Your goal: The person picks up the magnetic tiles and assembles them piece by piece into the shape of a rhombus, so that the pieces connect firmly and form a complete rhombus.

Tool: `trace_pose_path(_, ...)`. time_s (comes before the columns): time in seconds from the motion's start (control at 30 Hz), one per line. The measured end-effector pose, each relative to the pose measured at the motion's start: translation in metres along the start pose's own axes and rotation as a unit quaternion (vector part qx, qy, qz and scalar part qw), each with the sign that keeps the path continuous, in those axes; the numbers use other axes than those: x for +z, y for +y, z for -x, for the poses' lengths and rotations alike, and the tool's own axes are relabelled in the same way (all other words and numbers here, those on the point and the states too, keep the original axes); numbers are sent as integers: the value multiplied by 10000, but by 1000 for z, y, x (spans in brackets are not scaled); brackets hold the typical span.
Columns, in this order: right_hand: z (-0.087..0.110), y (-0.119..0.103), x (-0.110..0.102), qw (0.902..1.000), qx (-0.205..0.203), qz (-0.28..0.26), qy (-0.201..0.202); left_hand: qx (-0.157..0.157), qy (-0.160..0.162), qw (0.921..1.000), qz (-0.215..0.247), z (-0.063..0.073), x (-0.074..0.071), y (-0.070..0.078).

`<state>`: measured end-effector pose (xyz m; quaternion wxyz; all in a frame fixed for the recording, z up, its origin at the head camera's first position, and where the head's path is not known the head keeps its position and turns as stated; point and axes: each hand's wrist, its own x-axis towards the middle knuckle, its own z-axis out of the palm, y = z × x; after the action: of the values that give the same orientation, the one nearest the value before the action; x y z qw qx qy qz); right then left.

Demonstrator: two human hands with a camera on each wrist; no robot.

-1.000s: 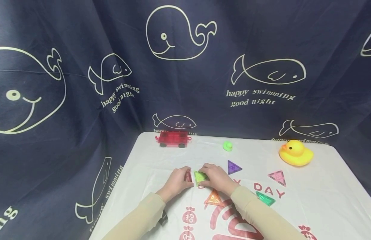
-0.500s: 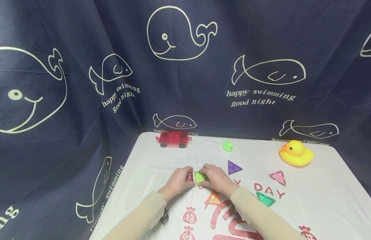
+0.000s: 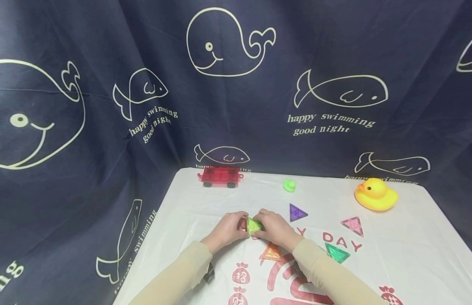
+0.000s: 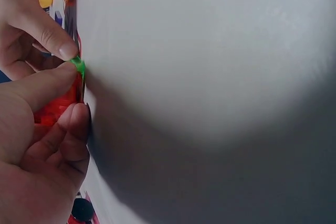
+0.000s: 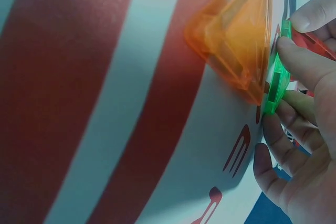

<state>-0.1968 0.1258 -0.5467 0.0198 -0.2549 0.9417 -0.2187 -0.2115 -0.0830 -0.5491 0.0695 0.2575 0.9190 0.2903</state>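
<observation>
My left hand [image 3: 227,229] grips a red translucent tile [image 4: 62,107], mostly covered by its fingers. Facing it, my right hand [image 3: 277,228] pinches a light-green triangular magnetic tile [image 3: 253,227] between thumb and fingers. The green tile's left edge meets the red one in the head view. In the right wrist view the green tile is seen nearly edge-on, low over the table. An orange triangular tile [image 5: 231,38] lies just in front of the right hand.
Purple [image 3: 297,212], pink [image 3: 353,225] and dark-green triangular tiles [image 3: 337,252] lie to the right. Along the back stand a red wheeled car base [image 3: 220,177], a small green duck [image 3: 289,185] and a yellow duck [image 3: 377,195]. A dark object [image 3: 209,274] shows beside the left sleeve.
My left hand has shifted slightly right with the red tile, and the gap between it and the light-green tile has closed. The right hand has hardly moved.
</observation>
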Motion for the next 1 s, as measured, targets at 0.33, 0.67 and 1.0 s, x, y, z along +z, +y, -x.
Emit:
trace_pose_path(0.33,2,-2,2,9998,151,-138,68,63,-147,9993,340,1,1,-6)
trace_pose_path(0.67,5,-6,3,9995,243,-41,190,109,-172,9996,204,3,2,-7)
trace_pose_path(1.0,14,-4,-1,9987,333,361,159,45,-199,9997,145,5,4,-4)
